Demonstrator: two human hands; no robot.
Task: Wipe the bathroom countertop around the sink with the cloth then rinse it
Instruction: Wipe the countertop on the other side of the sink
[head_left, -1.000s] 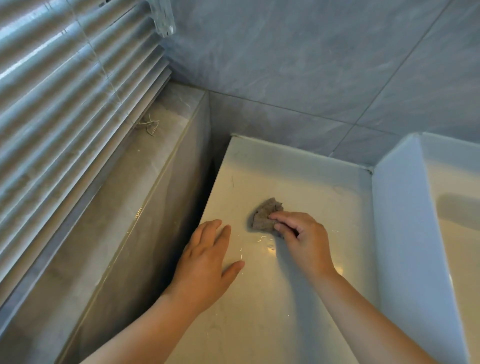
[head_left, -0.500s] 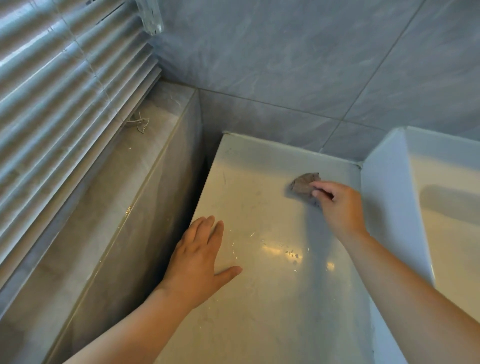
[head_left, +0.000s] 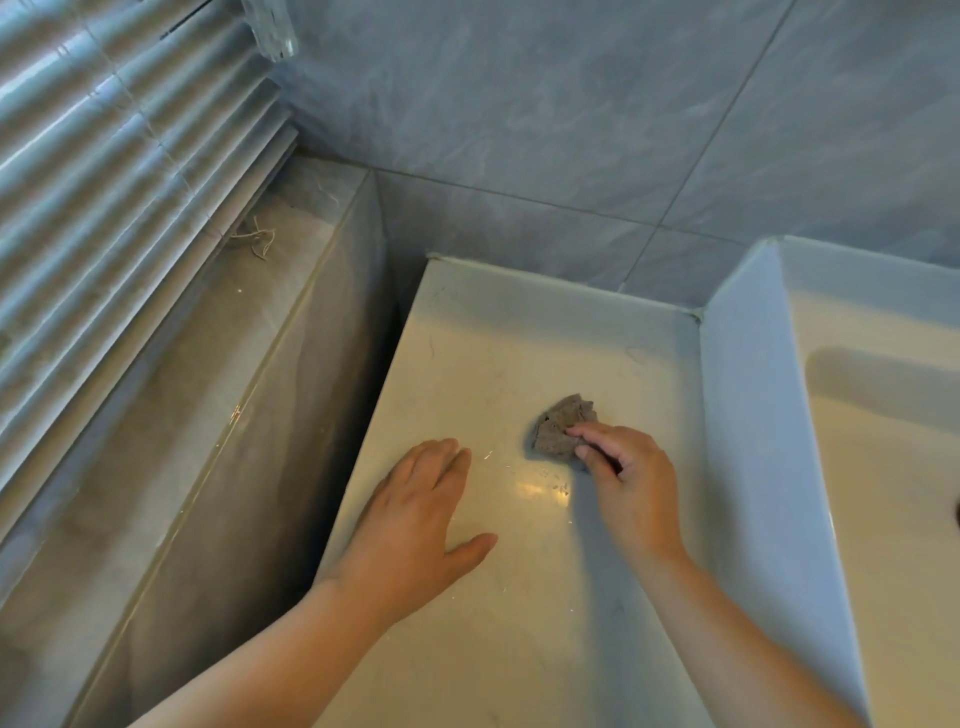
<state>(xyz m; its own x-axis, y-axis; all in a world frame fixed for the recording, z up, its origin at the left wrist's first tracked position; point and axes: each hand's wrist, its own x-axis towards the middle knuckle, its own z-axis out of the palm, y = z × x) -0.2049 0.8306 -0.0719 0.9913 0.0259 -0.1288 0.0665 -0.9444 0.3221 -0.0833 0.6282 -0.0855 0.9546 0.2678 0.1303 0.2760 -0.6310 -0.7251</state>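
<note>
While the right hand (head_left: 631, 488) pinches the cloth (head_left: 558, 428) beside the sink (head_left: 753, 415), the left hand (head_left: 415, 525) lies spread on the countertop (head_left: 493, 364).

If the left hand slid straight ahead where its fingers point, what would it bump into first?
Probably nothing on the countertop: the left hand points toward the back edge, and bare surface lies ahead until the tiled wall. The cloth sits off to its right.

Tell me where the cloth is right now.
The cloth lies on the countertop, pressed under the right hand, left of the sink.
</note>
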